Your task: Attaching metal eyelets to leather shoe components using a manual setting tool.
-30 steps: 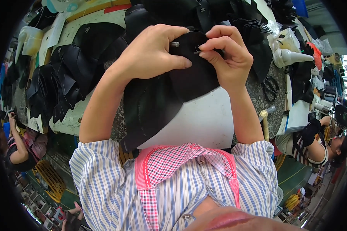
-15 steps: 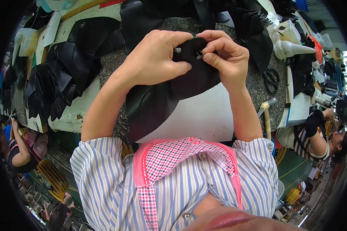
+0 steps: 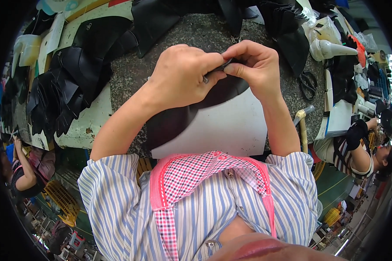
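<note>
A black leather piece [image 3: 172, 124] hangs from my two hands above the stone-like worktop [image 3: 130, 76], its upper edge folded between the fingers. My left hand [image 3: 180, 76] is closed around the upper part of the leather. From that fist pokes the rounded end of a small grey metal tool [image 3: 205, 80], the rest of which is hidden. My right hand [image 3: 257, 69] pinches the folded leather edge between thumb and fingers, close against the left fingertips. Whatever lies inside the fold cannot be seen.
A white sheet [image 3: 231, 124] lies under the leather. Stacked black leather pieces [image 3: 61, 87] cover the left side; more lie at the back. At right are black scissors [image 3: 308, 85], a hammer [image 3: 301, 115] and a white nozzle bottle [image 3: 331, 50]. Co-workers [image 3: 366, 148] sit on both sides.
Both hands have come closer together and the leather is now folded up between them. The small pronged metal fitting in my right fingers is no longer visible. My left hand has turned more palm-down.
</note>
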Motion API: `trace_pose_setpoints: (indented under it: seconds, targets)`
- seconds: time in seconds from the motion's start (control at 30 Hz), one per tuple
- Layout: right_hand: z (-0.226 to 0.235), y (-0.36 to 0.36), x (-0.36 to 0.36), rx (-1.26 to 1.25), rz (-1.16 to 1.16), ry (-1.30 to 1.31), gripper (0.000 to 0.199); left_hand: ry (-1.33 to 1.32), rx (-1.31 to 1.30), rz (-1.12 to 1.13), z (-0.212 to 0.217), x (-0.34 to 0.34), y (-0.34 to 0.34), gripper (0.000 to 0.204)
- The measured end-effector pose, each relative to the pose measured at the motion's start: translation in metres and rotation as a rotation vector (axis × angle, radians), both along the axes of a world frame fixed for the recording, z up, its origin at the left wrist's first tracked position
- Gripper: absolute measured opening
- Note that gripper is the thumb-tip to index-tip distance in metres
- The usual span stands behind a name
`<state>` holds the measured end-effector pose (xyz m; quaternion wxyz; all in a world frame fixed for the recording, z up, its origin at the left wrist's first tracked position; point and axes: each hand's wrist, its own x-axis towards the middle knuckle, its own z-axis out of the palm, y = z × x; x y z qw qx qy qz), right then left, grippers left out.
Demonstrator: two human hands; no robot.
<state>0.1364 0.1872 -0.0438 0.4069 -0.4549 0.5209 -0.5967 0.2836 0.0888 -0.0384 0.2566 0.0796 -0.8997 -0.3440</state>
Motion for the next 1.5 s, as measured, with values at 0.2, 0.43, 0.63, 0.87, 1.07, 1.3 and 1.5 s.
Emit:
trace_pose_setpoints:
  seconds: [0.2, 0.43, 0.63, 0.87, 1.07, 1.3, 1.5]
  targets:
    - [-0.011, 0.009, 0.013, -0.231, -0.132, 0.019, 0.015, 0.335, -0.672, 0.186, -0.02, 0.003, 0.001, 0.015]
    - [-0.001, 0.008, -0.002, -0.29, 0.2, 0.386, 0.02, 0.309, -0.359, 0.057, -0.023, 0.004, -0.001, 0.02]
    - [-0.013, 0.001, -0.001, -0.313, 0.234, 0.388, 0.022, 0.188, -0.408, 0.016, -0.015, 0.01, -0.002, 0.019]
    - [-0.034, -0.01, 0.014, -0.14, 0.005, 0.113, 0.014, -0.031, -0.192, 0.173, -0.013, 0.025, -0.009, 0.022]
    - [-0.043, 0.008, -0.057, 0.152, -0.162, 0.821, 0.029, -0.253, -0.356, 0.913, 0.028, 0.132, -0.164, 0.042]
    - [-0.073, 0.0, -0.045, 0.175, -0.14, 1.241, 0.013, -0.45, -0.961, 1.09, 0.026, 0.144, -0.175, 0.053]
    - [-0.076, 0.004, -0.054, 0.033, -0.182, 1.163, 0.012, -0.04, -0.101, 0.246, -0.018, 0.013, -0.023, 0.023]
